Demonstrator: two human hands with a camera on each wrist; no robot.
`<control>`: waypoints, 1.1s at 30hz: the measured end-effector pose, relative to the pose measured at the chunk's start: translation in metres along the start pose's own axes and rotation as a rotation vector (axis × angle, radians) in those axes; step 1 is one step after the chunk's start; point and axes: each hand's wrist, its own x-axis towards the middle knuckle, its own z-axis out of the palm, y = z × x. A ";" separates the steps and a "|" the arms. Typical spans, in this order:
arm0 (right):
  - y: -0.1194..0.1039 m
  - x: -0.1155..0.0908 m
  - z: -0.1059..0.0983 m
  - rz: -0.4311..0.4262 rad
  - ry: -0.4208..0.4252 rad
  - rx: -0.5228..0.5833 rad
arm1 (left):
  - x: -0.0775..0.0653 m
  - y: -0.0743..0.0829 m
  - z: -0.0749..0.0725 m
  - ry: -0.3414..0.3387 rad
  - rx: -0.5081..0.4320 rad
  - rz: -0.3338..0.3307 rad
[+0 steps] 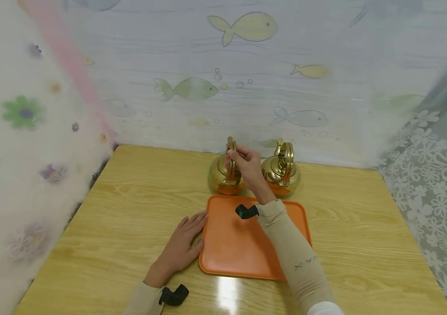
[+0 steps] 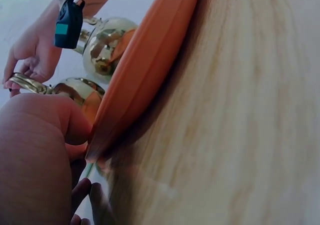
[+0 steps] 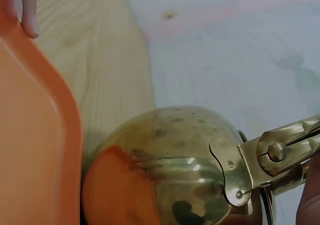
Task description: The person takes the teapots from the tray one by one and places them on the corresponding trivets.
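Note:
Two shiny brass kettles stand side by side behind an orange tray [image 1: 243, 249]. My right hand [image 1: 249, 168] holds the raised handle of the left kettle [image 1: 217, 179], fingers and thumb around it. In the right wrist view the kettle's round body [image 3: 185, 140] and handle hinge [image 3: 277, 151] fill the lower part. The right kettle [image 1: 280, 177], its handle up, is just beyond my right wrist. My left hand [image 1: 182, 245] lies on the table at the tray's left edge, fingers extended. In the left wrist view its thumb touches the tray rim [image 2: 145, 60].
The wooden table [image 1: 129, 210] reaches back to a curtain [image 1: 148, 52] printed with fish, close behind the kettles. A flowered cloth [image 1: 22, 175] hangs at the left and a lace curtain [image 1: 444, 175] at the right. Both wrists wear black camera mounts [image 1: 174, 295].

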 end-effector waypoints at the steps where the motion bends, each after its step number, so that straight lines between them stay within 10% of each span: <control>1: 0.000 0.000 -0.001 -0.001 0.002 -0.001 | 0.000 0.000 0.000 0.000 0.001 0.001; 33: -0.001 0.013 -0.017 0.134 0.008 0.088 | 0.001 0.000 0.002 0.014 -0.003 0.006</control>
